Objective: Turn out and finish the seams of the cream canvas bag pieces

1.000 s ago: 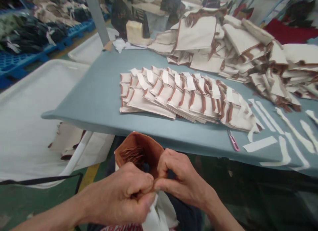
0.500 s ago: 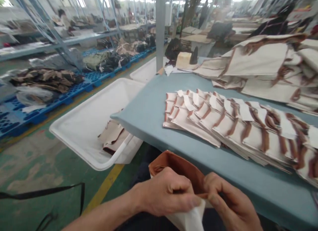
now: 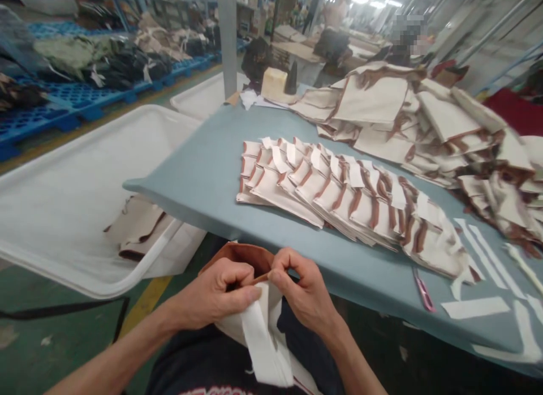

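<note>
Over my lap, at the table's front edge, is a cream fabric bag (image 3: 233, 331) with a brown lining showing at its open mouth. My left hand (image 3: 223, 290) pinches the bag's rim together with a white strip (image 3: 265, 350) that hangs down its outside. Just to the right, my right hand (image 3: 299, 282) grips the same brown-edged rim between thumb and fingertips. The two hands are close together, almost touching. What lies under the fingertips is hidden.
Overlapping cream-and-brown pieces (image 3: 335, 197) lie on the blue-grey table (image 3: 190, 185), a larger heap (image 3: 373, 101) behind. Pink thread snips (image 3: 423, 290) and loose white strips (image 3: 475, 308) are at right. A white bin (image 3: 85, 157) stands left, holding fabric pieces (image 3: 138, 225).
The view has swung to the right, bringing the snips and loose strips into sight. Both hands still hold the bag's rim, and more of the hanging white strip shows.
</note>
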The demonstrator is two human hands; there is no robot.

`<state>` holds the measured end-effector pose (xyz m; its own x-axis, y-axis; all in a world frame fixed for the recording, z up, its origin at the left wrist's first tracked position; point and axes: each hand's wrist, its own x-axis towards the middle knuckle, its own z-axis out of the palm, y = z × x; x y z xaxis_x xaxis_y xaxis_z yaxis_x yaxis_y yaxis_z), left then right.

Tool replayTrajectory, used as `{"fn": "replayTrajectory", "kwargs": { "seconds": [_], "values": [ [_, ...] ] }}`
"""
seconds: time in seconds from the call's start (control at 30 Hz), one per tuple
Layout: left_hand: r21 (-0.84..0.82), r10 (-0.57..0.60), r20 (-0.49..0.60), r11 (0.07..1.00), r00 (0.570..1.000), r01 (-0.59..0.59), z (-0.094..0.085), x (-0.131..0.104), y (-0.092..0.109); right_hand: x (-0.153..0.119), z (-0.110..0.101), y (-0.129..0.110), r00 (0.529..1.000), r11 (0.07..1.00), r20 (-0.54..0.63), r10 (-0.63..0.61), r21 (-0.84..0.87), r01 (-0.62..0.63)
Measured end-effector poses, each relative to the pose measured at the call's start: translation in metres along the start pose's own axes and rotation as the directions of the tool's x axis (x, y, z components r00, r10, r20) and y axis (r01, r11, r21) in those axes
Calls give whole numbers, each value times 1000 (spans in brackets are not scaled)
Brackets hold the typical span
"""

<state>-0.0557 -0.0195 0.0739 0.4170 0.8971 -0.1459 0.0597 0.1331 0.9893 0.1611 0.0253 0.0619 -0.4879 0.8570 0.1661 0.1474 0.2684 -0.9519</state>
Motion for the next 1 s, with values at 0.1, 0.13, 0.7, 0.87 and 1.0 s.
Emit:
{"fn": "replayTrajectory", "kwargs": {
  "seconds": [0.1, 0.13, 0.7, 0.87, 1.0],
  "values": [
    [28, -16, -90, 999, 996, 18, 4, 3, -1, 1, 4, 8, 999, 1000, -34, -10, 6, 10],
    [32, -12, -119, 999, 993, 16, 6, 4, -1, 3, 6, 12, 999, 1000, -48, -7, 13, 8],
    [72, 54, -535, 997, 843, -18, -19, 6, 15, 9, 7, 0, 938, 947, 184, 293, 75, -311],
    [55, 49, -524, 998, 850, -24, -21, 8, 11, 2, 12, -15, 936, 965, 237, 261, -34, -261],
    [87, 64, -552, 996, 831, -19, -17, 11, -2, -5, 14, -5, 940, 962, 203, 273, -69, -265]
  ]
}}
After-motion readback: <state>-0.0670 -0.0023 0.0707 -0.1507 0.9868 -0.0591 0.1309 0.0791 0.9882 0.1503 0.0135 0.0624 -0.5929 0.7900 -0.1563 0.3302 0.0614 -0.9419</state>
